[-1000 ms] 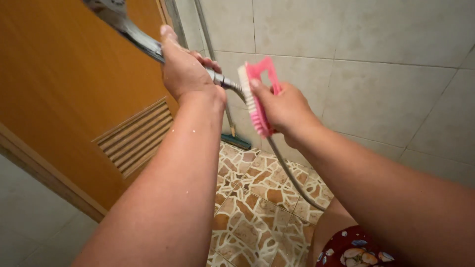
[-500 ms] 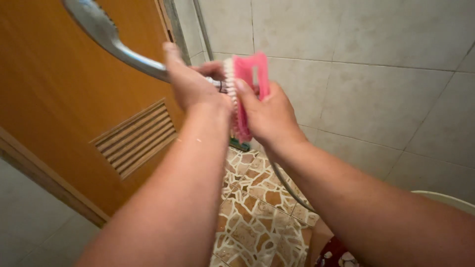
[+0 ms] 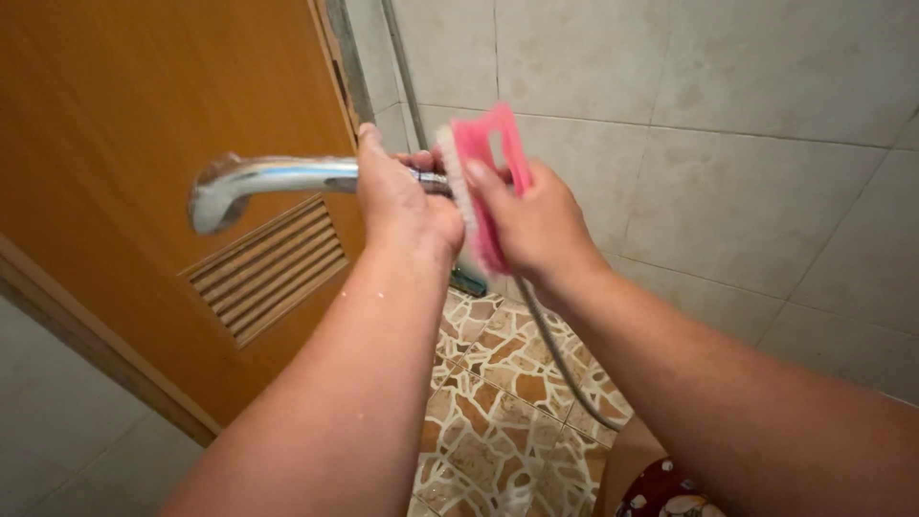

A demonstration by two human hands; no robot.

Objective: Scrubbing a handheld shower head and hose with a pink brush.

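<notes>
Bathroom, seen from above: the left hand is closed round the chrome handle of a hand-held shower head, which lies near level w/ its spray face turned down toward the orange door. The right hand clamps a pink scrub brush, white bristles set vs. the handle's hose end, just right of the left hand's fingers. Risks, judged from the scene: droplets on the forearm suggest wet hands, so the smooth handle could twist or slip out of the grip & knock the door or the stone-pattern floor tiles; a hard stroke could rake the bristles over the left knuckles. The grey hose loops down right of the shower head, where a tug could snag it. Beyond it stand the pale wall tiles; below the shower head sits the door's louvred vent.
</notes>
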